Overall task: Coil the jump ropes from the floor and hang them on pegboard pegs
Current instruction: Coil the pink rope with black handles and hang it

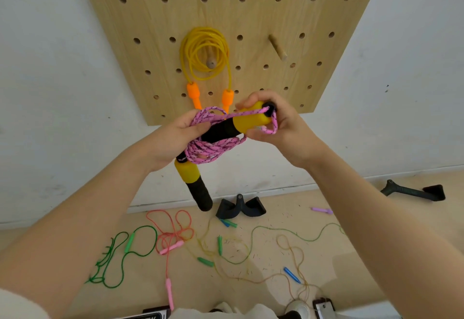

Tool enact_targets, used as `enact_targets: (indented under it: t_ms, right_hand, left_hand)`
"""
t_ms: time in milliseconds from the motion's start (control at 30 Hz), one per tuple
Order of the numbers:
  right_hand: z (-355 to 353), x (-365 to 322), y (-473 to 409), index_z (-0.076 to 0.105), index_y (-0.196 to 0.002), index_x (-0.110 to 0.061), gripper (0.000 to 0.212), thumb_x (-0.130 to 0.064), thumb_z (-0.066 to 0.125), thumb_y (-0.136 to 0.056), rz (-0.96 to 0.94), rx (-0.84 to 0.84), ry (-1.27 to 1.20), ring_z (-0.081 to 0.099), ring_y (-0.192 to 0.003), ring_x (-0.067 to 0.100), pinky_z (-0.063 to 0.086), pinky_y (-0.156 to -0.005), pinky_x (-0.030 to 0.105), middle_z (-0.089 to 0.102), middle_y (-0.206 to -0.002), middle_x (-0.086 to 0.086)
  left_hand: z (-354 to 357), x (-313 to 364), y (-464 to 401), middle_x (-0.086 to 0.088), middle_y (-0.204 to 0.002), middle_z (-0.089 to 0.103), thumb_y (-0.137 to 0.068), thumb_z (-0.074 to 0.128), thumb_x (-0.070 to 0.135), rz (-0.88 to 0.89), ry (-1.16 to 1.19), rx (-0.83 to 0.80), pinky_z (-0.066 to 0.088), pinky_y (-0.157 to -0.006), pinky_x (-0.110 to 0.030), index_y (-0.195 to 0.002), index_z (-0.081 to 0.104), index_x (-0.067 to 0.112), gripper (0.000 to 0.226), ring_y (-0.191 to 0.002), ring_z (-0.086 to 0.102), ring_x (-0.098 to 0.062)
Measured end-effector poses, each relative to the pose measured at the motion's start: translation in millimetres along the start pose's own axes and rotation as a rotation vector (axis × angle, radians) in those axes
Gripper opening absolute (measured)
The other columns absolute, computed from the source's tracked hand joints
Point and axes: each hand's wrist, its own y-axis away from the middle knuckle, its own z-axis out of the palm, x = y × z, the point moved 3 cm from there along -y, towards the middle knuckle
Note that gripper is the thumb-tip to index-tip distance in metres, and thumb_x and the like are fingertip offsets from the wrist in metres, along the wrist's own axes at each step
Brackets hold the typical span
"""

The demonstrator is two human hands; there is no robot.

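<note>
I hold a pink speckled jump rope (213,146), coiled into a bundle, in front of the wooden pegboard (251,17). My left hand (173,140) grips the coil. My right hand (273,123) grips the yellow end of one yellow-and-black handle (241,124), which passes through the coil. The other handle (194,184) hangs down below my left hand. A yellow rope with orange handles (203,52) hangs coiled on a peg (211,61). A second peg (277,47) to its right carries nothing.
Loose ropes lie on the beige floor: a green one (120,256), a pink one (173,233), a yellowish-green one (251,251) and a brownish one (291,263). Black objects (239,207) (414,190) lie by the wall. Dark items sit at the bottom edge.
</note>
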Motion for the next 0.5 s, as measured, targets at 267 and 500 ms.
enact_targets:
  t_ms: [267, 500]
  right_hand:
    - [35.1, 49.9, -3.9, 0.043, -0.135, -0.019, 0.072, -0.044, 0.067, -0.071, 0.613, 0.043, -0.578, 0.053, -0.12, 0.031, 0.046, -0.098, 0.05, 0.05, -0.136, 0.011]
    - [32.6, 66.5, 9.3, 0.054, -0.116, -0.007, 0.026, -0.022, 0.051, -0.093, 0.86, 0.066, -0.56, 0.063, -0.085, 0.028, 0.059, -0.071, 0.033, 0.056, -0.11, 0.014]
  left_hand:
    - [33.8, -11.0, -7.1, 0.004, -0.102, 0.072, -0.098, 0.036, 0.021, 0.018, 0.382, 0.093, 0.056, -0.078, -0.026, -0.112, 0.061, 0.021, 0.028, -0.096, 0.067, -0.014]
    - [29.5, -40.8, -4.7, -0.005, -0.096, 0.07, -0.098, 0.038, 0.015, -0.165, 0.266, 0.134, 0.055, -0.07, -0.023, -0.113, 0.061, 0.008, 0.028, -0.081, 0.067, -0.013]
